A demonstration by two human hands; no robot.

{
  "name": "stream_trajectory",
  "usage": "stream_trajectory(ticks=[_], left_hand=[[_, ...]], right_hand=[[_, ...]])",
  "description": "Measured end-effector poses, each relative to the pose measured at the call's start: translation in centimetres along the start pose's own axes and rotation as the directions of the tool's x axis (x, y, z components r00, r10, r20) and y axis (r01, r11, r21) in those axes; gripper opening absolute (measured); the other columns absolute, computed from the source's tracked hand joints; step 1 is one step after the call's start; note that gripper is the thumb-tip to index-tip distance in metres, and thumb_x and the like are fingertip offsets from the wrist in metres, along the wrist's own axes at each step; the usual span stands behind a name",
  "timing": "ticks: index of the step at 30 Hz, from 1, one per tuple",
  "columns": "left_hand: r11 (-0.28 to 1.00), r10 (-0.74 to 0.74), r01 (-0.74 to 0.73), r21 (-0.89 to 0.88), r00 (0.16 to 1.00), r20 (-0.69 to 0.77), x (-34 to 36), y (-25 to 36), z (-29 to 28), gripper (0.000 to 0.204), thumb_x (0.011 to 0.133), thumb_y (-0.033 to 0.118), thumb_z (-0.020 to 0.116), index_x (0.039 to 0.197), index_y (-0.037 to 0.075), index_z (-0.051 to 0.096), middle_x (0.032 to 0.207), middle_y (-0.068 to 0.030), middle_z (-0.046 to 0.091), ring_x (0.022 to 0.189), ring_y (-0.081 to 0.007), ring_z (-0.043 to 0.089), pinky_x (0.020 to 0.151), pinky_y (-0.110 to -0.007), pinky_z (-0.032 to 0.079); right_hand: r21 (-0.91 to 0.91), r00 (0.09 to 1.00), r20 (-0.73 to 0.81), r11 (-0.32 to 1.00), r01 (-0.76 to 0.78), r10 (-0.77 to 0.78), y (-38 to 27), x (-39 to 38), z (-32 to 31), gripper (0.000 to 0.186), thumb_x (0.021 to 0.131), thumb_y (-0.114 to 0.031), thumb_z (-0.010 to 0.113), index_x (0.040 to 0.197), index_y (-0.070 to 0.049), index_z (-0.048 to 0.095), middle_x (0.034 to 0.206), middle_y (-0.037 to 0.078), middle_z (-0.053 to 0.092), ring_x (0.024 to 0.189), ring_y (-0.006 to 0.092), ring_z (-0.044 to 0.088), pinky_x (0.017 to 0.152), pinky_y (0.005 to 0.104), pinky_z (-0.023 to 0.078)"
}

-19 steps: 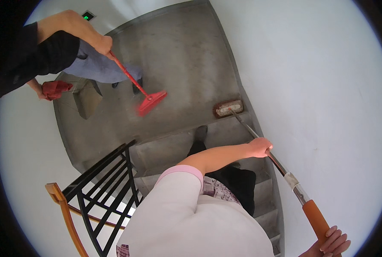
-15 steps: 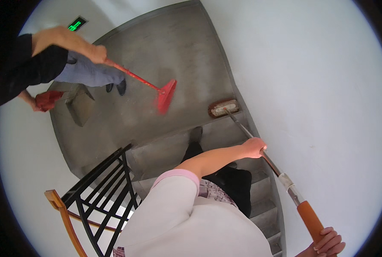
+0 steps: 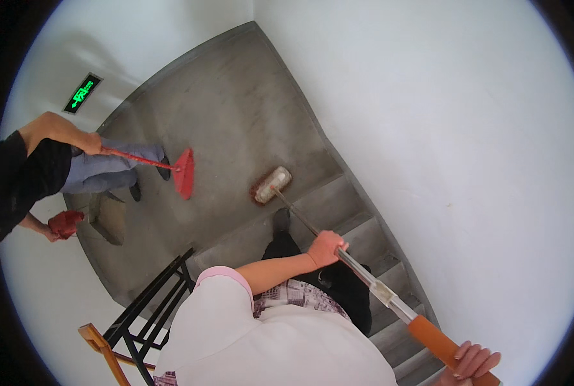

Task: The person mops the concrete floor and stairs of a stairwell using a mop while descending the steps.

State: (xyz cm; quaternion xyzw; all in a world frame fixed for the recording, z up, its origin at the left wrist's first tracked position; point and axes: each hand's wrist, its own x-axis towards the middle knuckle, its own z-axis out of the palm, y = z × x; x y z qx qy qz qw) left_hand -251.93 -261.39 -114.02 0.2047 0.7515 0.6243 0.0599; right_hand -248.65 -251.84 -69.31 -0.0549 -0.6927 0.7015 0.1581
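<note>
My left hand (image 3: 327,248) is closed around the metal pole of a mop (image 3: 364,273), partway along it. At the pole's upper end, my right hand (image 3: 473,361) wraps around the orange foam grip (image 3: 438,340). The mop's oblong head (image 3: 272,184), pale on top with a reddish-brown fringe, rests on the grey landing floor just past the top step. A co-worker's hand (image 3: 92,143) holds a red broom (image 3: 184,174) over the landing. That person's other hand holds something red (image 3: 66,224) beside a box-like dustpan (image 3: 108,217).
Grey stairs (image 3: 364,237) descend under me toward the lower right. A black metal railing (image 3: 144,302) with a wooden handrail (image 3: 103,347) stands at the left. White wall (image 3: 428,116) runs along the right. A lit green sign (image 3: 82,92) is on the far-left wall.
The mop head has moved left across the landing, away from the right wall, and both my hands shifted left. The co-worker's red broom has swung left toward their feet. My view has shifted.
</note>
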Motion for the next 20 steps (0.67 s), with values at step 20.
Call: stream_trajectory(ticks=[20], left_hand=[[0.973, 0.207, -0.226, 0.053, 0.947, 0.245, 11.6, -4.2, -4.6, 0.016, 0.073, 0.021, 0.065, 0.067, 0.012, 0.054, 0.064, -0.0061, 0.057, 0.067, -0.0297, 0.058, 0.060, -0.040, 0.045]], right_hand=[[-0.107, 0.788, 0.598, 0.960, 0.258, -0.145, 1.0, 2.4, 2.0, 0.023, 0.078, -0.018, 0.067, 0.082, -0.015, 0.044, 0.065, -0.001, 0.050, 0.062, 0.0169, 0.052, 0.078, 0.0431, 0.042]])
